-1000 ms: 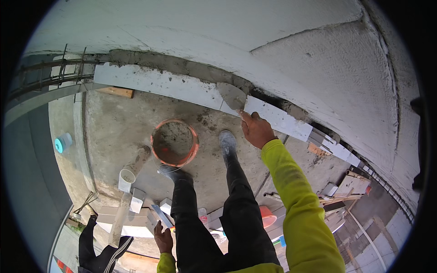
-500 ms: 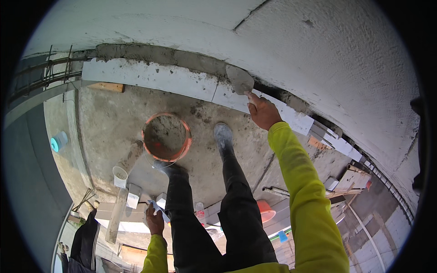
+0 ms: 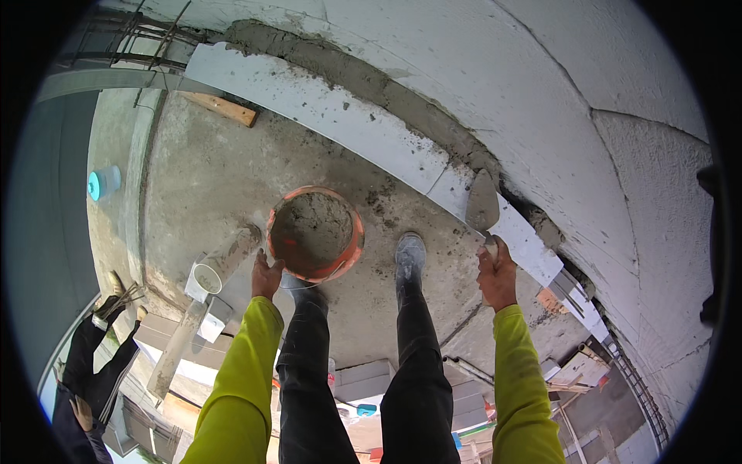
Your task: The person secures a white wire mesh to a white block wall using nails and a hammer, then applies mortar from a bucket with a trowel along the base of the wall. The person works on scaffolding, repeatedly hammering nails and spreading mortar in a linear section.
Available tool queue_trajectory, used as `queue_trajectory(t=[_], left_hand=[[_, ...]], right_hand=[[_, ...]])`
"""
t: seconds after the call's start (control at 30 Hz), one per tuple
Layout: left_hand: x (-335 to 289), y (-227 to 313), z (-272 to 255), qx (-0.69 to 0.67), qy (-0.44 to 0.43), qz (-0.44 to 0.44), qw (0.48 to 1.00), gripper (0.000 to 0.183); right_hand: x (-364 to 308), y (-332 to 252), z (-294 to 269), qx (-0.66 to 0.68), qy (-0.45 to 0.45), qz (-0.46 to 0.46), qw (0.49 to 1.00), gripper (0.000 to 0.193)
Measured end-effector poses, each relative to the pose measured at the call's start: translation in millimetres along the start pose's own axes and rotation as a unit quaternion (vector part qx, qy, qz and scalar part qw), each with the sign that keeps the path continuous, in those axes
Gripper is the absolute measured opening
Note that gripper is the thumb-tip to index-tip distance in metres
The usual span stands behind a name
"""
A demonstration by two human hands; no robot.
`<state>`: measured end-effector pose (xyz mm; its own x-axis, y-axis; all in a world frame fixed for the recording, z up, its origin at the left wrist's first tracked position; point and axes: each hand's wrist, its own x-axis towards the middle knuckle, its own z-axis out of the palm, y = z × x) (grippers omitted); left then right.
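Observation:
My right hand (image 3: 498, 274) is closed round the handle of a trowel (image 3: 482, 203). The trowel's grey-smeared blade points away from me, over a white board strip (image 3: 325, 116) spotted with mortar. Along the strip's far side runs a band of wet mortar (image 3: 363, 87) against the pale wall. An orange bucket (image 3: 360, 238) holding grey mortar (image 3: 313, 224) stands on the floor in front of my left foot. My left hand (image 3: 267, 278) is beside the bucket's near left rim, fingers apart and holding nothing; whether they touch the rim I cannot tell.
A wooden block (image 3: 224, 108) lies by the strip's left end, near steel bars (image 3: 154, 35). A tub with a turquoise lid (image 3: 104, 182) and pipes (image 3: 224, 259) are at left. Another person (image 3: 89, 371) is at lower left. Grey blocks (image 3: 363, 383) lie behind my legs.
My left hand has come forward from low beside my leg to the bucket. My right hand has drawn the trowel back toward me. The view has shifted and turned.

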<state>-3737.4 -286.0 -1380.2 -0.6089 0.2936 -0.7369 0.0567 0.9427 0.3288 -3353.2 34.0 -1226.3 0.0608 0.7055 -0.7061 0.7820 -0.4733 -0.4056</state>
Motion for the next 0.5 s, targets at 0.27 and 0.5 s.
queue_trajectory(t=[0.27, 0.5], left_hand=[[6.1, 8.6, 16.9, -0.260, 0.016, -0.038, 0.965, 0.035], [-20.4, 66.0, 35.6, -0.329, -0.048, 0.007, 0.943, 0.008]], right_hand=[[23.6, -77.6, 120.4, -0.073, -0.075, -0.425, 0.899, 0.038], [-35.6, -59.5, 78.1, -0.176, -0.089, -0.399, 0.896, 0.039]])
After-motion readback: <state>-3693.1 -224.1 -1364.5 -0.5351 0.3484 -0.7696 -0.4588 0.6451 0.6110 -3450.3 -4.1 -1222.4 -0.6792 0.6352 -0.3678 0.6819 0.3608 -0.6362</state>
